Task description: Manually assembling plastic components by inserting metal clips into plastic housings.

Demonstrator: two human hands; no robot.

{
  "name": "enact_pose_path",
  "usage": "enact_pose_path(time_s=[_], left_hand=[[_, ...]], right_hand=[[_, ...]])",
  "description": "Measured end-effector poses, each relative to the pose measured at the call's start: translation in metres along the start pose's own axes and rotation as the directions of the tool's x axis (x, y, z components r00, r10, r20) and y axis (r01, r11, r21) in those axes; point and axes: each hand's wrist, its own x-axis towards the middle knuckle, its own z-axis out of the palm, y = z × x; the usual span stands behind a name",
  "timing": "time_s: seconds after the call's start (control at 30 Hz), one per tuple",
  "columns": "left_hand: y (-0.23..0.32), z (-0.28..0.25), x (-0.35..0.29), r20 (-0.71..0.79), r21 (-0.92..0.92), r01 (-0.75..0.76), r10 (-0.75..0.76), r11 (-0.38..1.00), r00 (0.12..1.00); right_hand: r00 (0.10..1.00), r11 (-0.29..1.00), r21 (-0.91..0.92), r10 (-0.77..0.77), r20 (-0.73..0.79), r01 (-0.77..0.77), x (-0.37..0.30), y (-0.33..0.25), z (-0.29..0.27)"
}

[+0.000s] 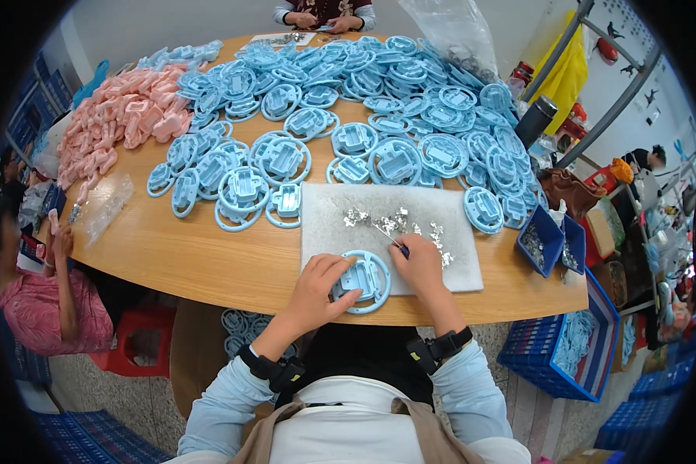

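My left hand [317, 286] grips a light blue ring-shaped plastic part [375, 280] at the front edge of a white mat [456, 201]. The part lies with its hollow, box-shaped middle facing up, partly covered by my fingers. In my right hand [421, 267] is a screwdriver [387, 235] with a thin metal shaft and a dark handle. Its tip points up and left, at small silvery metal pieces [394, 222] scattered over the mat. A yellowish covering shows on one of my left fingertips.
Blue plastic parts [286, 158] are heaped across the table's far side, pink ones [135, 116] at far left. Blue bins [540, 241] of small metal pieces stand at right, above a blue crate [564, 348]. One person sits at left, another works across the table.
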Motion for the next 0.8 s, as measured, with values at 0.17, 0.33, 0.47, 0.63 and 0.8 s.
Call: enact_pose_path(time_s=[0.17, 0.33, 0.47, 0.63, 0.8], left_hand=[[0.003, -0.001, 0.001, 0.011, -0.007, 0.017, -0.017, 1.0, 1.0], [0.003, -0.001, 0.001, 0.0, -0.003, 0.011, -0.011, 1.0, 1.0], [0.002, 0.0, 0.001, 0.003, -0.005, 0.013, -0.013, 1.0, 1.0], [0.001, 0.0, 0.0, 0.001, 0.002, 0.006, -0.006, 1.0, 1.0], [0.001, 0.0, 0.0, -0.009, 0.002, 0.0, 0.0, 1.0, 1.0]], right_hand=[[0.998, 0.99, 0.138, 0.046, -0.052, -0.038, -0.001, -0.002, -0.008], [0.999, 0.989, 0.137, 0.05, 0.005, -0.05, -0.002, 0.004, -0.01], [0.999, 0.99, 0.134, 0.039, 0.025, -0.042, -0.005, 0.001, -0.006], [1.0, 0.997, 0.081, -0.008, 0.009, 0.008, -0.004, -0.004, -0.008], [0.996, 0.928, 0.371, -0.057, 0.069, 0.027, -0.007, -0.013, -0.007]])
